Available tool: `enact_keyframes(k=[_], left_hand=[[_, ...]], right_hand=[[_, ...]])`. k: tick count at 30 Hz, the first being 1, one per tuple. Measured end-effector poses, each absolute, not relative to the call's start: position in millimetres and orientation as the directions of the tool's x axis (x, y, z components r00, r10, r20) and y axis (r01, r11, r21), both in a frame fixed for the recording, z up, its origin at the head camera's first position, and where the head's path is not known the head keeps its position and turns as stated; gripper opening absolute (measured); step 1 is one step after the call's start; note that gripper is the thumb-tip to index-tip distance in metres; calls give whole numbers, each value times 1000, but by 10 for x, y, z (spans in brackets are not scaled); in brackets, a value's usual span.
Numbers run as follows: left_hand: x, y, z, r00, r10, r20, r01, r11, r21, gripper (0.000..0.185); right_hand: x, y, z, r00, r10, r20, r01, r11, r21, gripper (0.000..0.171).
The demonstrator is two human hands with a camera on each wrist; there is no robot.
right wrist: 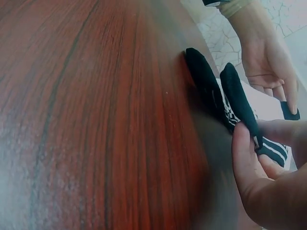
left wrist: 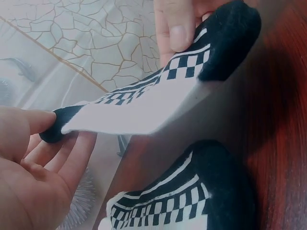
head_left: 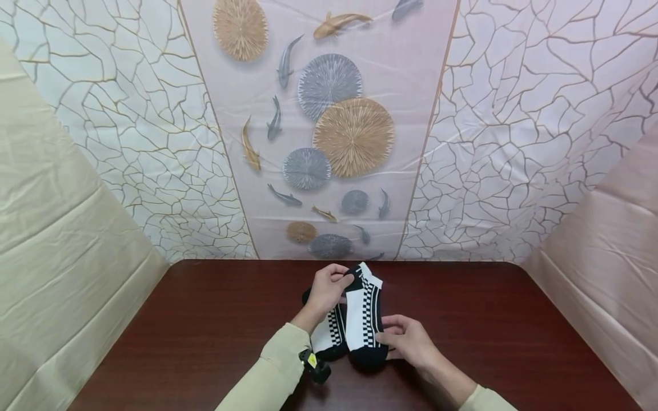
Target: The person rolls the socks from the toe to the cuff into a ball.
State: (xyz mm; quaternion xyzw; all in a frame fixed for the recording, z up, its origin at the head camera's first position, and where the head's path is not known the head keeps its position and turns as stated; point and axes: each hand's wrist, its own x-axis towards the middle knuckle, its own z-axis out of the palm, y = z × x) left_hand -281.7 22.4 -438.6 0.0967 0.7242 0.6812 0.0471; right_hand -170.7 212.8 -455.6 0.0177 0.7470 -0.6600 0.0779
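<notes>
Both hands hold one black-and-white ankle sock (head_left: 356,319) with a checkered stripe, raised above the table. At its black heel, near the white cuff, my left hand (head_left: 327,290) pinches the fabric between thumb and fingers. My right hand (head_left: 410,342) pinches the opposite edge close to the black toe (left wrist: 230,43). A second sock (left wrist: 158,201) of the same pattern lies on the table, to the left of the held one and partly hidden behind it and my left hand in the head view.
The dark red-brown wooden table (head_left: 216,331) has a far edge against a patterned cloth backdrop (head_left: 329,131). Beige cloth walls (head_left: 67,228) flank both sides. A small black device (head_left: 315,366) is strapped to my left wrist.
</notes>
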Motion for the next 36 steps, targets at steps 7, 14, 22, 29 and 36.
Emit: enact_keyframes(k=[7, 14, 22, 29, 36], left_hand=[[-2805, 143, -4395, -977, 206, 62, 70, 33, 997, 20], [-2798, 51, -4408, -979, 194, 56, 63, 30, 998, 22], [-2789, -23, -4408, -982, 185, 43, 46, 10, 999, 23], [-2780, -96, -4416, -984, 174, 40, 38, -10, 999, 22], [-2812, -176, -4447, -986, 158, 48, 47, -9, 999, 17]], right_hand=[[-1711, 2114, -4550, -983, -106, -150, 137, 116, -984, 48], [-1720, 2069, -4548, -982, -119, -146, 133, 115, -985, 47], [-1745, 2026, -4557, -980, -128, -150, 134, 124, -983, 46], [-1752, 1976, -4533, -979, -143, -142, 125, 123, -984, 47], [-1778, 1907, -4516, -977, -161, -140, 120, 130, -984, 47]])
